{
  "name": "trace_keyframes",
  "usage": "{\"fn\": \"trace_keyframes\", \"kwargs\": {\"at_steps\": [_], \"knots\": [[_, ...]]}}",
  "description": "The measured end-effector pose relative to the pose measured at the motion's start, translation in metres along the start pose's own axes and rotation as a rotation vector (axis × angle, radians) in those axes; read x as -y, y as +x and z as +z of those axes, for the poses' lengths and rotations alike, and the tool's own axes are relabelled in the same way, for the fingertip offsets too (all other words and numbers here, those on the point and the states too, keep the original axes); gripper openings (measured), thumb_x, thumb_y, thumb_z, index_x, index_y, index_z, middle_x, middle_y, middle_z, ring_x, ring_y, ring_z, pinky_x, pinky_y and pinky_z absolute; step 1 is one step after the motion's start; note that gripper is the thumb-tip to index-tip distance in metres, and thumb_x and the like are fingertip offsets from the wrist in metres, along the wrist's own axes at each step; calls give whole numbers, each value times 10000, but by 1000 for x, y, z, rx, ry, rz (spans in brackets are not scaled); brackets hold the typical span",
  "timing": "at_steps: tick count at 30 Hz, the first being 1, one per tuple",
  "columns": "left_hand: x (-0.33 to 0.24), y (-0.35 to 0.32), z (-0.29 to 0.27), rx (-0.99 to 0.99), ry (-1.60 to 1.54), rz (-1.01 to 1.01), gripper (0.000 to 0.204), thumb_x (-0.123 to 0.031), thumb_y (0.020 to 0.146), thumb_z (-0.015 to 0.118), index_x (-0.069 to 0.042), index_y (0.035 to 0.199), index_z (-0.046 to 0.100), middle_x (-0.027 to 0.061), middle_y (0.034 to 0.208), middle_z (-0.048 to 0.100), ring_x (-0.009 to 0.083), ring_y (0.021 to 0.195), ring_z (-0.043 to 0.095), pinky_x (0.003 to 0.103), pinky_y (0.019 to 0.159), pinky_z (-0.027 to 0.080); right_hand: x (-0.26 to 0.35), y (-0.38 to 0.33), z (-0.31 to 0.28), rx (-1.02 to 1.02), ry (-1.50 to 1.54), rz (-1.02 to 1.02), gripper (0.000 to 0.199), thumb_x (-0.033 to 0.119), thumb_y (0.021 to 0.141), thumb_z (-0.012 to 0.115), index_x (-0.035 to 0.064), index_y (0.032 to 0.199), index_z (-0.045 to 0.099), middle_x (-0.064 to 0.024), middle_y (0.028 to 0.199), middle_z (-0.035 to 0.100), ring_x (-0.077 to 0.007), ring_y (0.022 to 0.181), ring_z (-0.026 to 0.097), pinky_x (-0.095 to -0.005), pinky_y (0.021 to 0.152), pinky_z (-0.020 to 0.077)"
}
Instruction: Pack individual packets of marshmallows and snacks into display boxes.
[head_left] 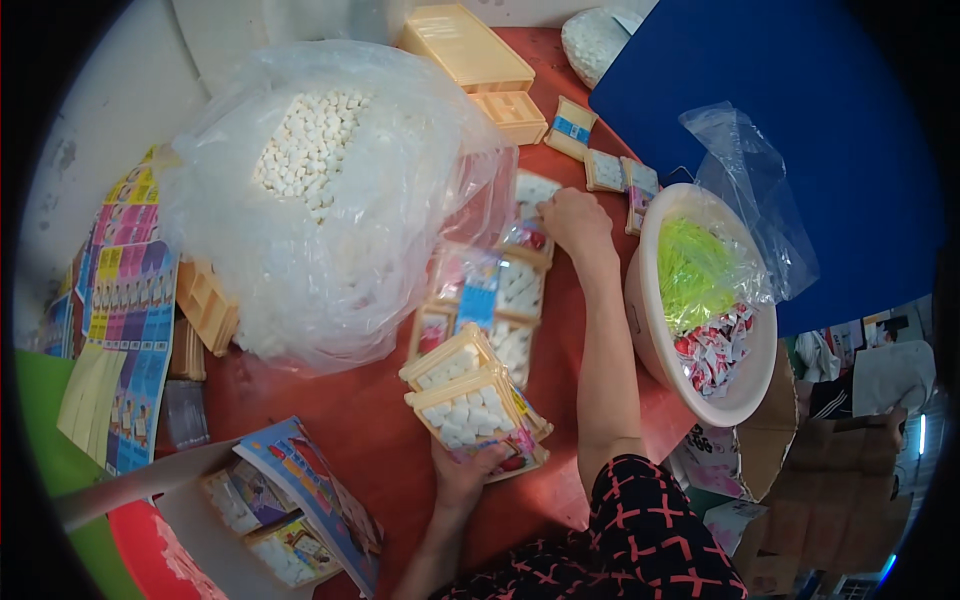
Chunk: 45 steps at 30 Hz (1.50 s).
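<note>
Held trays (496,373): stacked, filled with white pieces (466,416), at twelve o'clock from the left hand (461,476).
Left fingers (487,460): gripping the stack's near edge, partly hidden.
Lying trays (508,319): on the red desk (330,410), toward seven o'clock from the right hand (578,220).
Right fingers (549,212): curled at these trays' far end; whether pinching, I cannot tell.

The sleeve (655,515) is black with pink crosses; table (325,410) red; pellets (465,415) white.
</note>
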<state>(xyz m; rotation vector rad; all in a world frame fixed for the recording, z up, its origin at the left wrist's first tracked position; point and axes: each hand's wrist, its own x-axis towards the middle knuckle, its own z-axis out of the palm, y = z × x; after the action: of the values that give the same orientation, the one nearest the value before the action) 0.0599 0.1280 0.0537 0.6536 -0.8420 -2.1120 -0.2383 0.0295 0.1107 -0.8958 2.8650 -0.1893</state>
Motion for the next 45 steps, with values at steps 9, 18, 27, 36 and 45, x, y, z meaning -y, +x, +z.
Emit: {"fn": "trace_keyframes", "kwargs": {"at_steps": [9,18,27,36,45], "knots": [[8,4,4,131,-9,-39,654,-83,727,712,-6,1243,319,105,1114,528,183,993,555,323,862,459,-66,127,40,-555,36,142,529,507,818,492,226,1263,440,-143,1400,287,-497,1254,190,-677,940,183],[8,0,-3,66,31,-27,652,-62,717,704,-2,1240,319,109,1115,525,184,966,564,314,836,475,2,3,31,-272,-139,7,617,548,798,499,51,1163,524,-302,1151,459,-476,1138,381,-621,910,296],[5,13,-11,66,-119,-82,577,-126,713,673,-7,1214,413,86,1057,572,185,963,575,340,852,471,1,47,23,-112,107,125,946,451,644,712,-25,1312,242,-316,1359,210,-454,1269,199,-524,955,338],[-2,14,6,143,-84,139,715,-85,724,688,-37,1310,281,92,1221,459,196,1141,448,355,934,405,-7,-7,-2,-202,765,-22,670,132,588,623,-96,1169,381,-226,1142,485,-328,1028,513,-461,866,414],[-7,-3,-13,373,-257,-11,686,-217,681,755,-18,1237,406,91,1094,574,205,1026,559,353,858,474,-56,-223,11,710,1700,-447,722,90,555,565,-60,1241,401,-124,1103,548,-170,879,571,-250,764,465]]}}
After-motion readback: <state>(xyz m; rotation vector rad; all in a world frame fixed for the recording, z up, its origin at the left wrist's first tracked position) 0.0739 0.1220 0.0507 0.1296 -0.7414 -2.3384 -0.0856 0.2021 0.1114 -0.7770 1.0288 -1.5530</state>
